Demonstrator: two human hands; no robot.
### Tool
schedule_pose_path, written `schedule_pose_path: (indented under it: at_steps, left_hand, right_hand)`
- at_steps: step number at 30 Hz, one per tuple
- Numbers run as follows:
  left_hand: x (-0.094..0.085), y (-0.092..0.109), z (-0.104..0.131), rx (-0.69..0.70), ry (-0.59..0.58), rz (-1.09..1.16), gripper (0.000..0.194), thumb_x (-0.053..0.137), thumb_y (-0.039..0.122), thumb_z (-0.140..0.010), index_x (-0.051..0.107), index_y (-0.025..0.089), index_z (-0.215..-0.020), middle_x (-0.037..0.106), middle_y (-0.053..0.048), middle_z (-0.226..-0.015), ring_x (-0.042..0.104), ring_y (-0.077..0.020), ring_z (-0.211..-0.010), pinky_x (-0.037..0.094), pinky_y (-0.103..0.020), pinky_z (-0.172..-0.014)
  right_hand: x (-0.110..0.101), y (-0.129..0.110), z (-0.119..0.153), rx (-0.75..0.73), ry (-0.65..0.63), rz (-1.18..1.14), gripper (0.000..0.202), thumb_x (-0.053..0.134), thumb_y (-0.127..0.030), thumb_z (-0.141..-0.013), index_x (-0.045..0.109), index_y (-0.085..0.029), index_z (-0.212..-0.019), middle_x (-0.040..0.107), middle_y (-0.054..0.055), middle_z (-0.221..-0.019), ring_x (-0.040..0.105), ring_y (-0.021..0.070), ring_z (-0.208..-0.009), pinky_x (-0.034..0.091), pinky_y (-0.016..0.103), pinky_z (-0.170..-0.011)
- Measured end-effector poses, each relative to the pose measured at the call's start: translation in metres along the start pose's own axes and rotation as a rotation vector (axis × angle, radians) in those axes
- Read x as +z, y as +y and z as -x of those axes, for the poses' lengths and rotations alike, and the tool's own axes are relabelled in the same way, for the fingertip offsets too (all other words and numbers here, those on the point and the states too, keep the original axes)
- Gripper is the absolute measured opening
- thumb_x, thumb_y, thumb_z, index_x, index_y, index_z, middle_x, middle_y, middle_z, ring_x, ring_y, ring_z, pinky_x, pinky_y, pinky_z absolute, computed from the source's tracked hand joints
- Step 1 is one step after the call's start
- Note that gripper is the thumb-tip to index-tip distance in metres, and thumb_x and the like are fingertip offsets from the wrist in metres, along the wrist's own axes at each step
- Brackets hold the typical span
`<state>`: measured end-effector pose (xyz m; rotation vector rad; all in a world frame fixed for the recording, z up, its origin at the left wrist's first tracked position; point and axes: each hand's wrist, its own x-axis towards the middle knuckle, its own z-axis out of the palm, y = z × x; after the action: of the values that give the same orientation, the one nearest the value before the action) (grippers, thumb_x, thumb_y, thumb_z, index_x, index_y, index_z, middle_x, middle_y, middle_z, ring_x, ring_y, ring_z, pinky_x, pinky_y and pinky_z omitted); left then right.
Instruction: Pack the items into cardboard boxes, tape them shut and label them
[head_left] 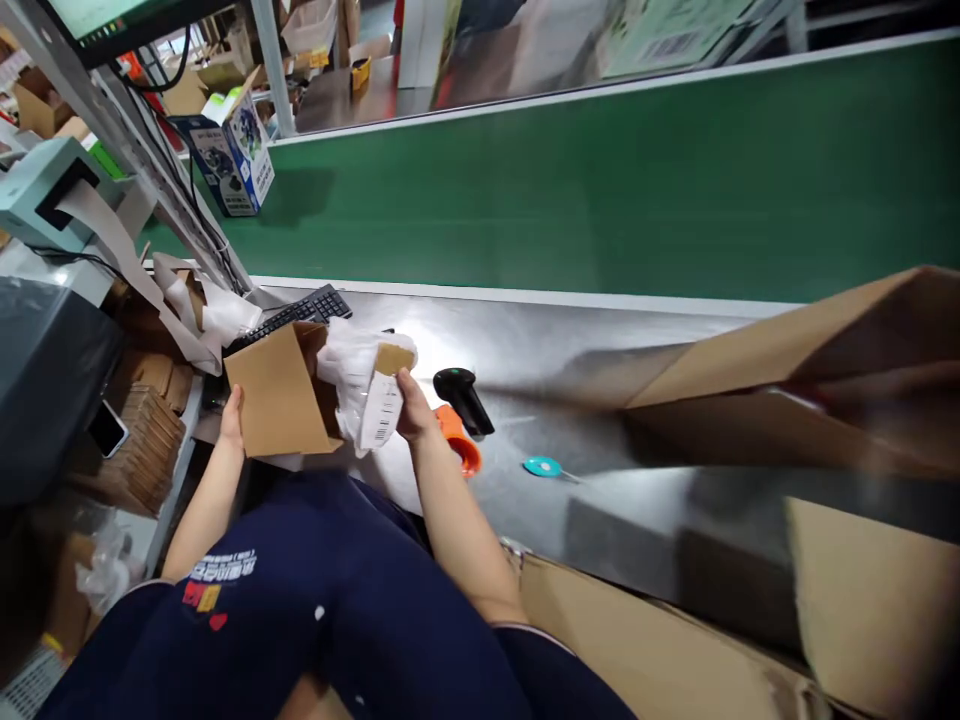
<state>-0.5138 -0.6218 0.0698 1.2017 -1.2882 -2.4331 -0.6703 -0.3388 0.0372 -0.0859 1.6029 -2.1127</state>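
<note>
My left hand (234, 418) grips the left side of a small brown cardboard box (274, 400), whose open side faces right. In my right hand (414, 408) is a white plastic-wrapped package (352, 375) with a barcode label and a patch of brown tape. The package is at the box's opening; whether part of it is inside, I cannot tell. Just right of my right hand, a black barcode scanner (466, 400) stands near an orange tape roll or ring (459, 440). A small teal tool (541, 467) lies farther right on the metal table (517, 350).
A black keyboard (300, 312) lies behind the box. Beyond the table runs a green conveyor belt (562, 190), with a printed blue-and-white box (234, 160) on its left end. A label printer (56, 195) and stacked flat cartons (146, 440) are at left. Large open cartons (750, 350) occupy the right.
</note>
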Motion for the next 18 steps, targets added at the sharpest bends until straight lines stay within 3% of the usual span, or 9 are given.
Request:
schedule_pose_path:
  at_steps: [5,9,11,13,15,18]
  left_hand:
    - [0.013,-0.001,-0.012,-0.082,-0.102,-0.035,0.05,0.069,0.064,-0.087,0.076,0.024,-0.117,0.085,-0.007,-0.1,0.077,-0.0347,-0.116,0.059,-0.055,-0.109]
    - [0.007,0.006,-0.019,-0.062,-0.132,-0.059,0.055,0.068,0.066,-0.087,0.074,0.025,-0.122,0.085,-0.004,-0.103,0.076,-0.0323,-0.119,0.058,-0.053,-0.112]
    - [0.01,0.009,-0.023,-0.071,-0.156,-0.095,0.054,0.069,0.065,-0.086,0.073,0.026,-0.123,0.084,-0.004,-0.109,0.074,-0.0324,-0.124,0.056,-0.054,-0.114]
    - [0.018,0.006,-0.026,-0.098,-0.2,-0.132,0.059,0.073,0.064,-0.082,0.073,0.024,-0.125,0.083,-0.007,-0.116,0.07,-0.0346,-0.131,0.055,-0.055,-0.116]
    - [0.027,0.001,-0.028,-0.092,-0.266,-0.139,0.068,0.075,0.067,-0.079,0.071,0.021,-0.128,0.08,-0.011,-0.127,0.064,-0.0369,-0.139,0.053,-0.056,-0.118]
    - [0.033,-0.008,-0.033,0.002,-0.333,-0.112,0.075,0.073,0.074,-0.077,0.07,0.021,-0.13,0.076,-0.011,-0.138,0.056,-0.038,-0.147,0.049,-0.057,-0.121]
  right_hand:
    - [0.013,-0.028,0.017,-0.108,0.315,0.272,0.079,0.082,-0.074,-0.067,0.054,-0.026,-0.124,0.073,0.012,-0.125,0.069,0.0352,-0.118,0.054,0.055,-0.108]
    - [0.014,-0.055,0.028,-0.145,0.251,0.412,0.072,0.08,-0.07,-0.074,0.054,-0.024,-0.123,0.072,0.011,-0.121,0.069,0.033,-0.114,0.056,0.051,-0.103]
    - [0.021,-0.061,0.032,-0.138,0.296,0.507,0.079,0.082,-0.071,-0.073,0.053,-0.023,-0.128,0.07,0.013,-0.127,0.066,0.037,-0.12,0.054,0.056,-0.107]
    - [0.033,-0.058,0.034,-0.152,0.4,0.622,0.09,0.085,-0.071,-0.069,0.051,-0.023,-0.137,0.064,0.018,-0.137,0.06,0.0444,-0.131,0.049,0.064,-0.112]
    - [0.046,-0.048,0.037,-0.206,0.435,0.654,0.096,0.083,-0.069,-0.074,0.044,-0.021,-0.147,0.057,0.023,-0.147,0.052,0.0487,-0.141,0.044,0.069,-0.117]
    - [0.06,-0.028,0.043,-0.32,0.289,0.609,0.08,0.062,-0.061,-0.095,0.036,-0.017,-0.156,0.052,0.025,-0.154,0.047,0.0437,-0.148,0.041,0.066,-0.122]
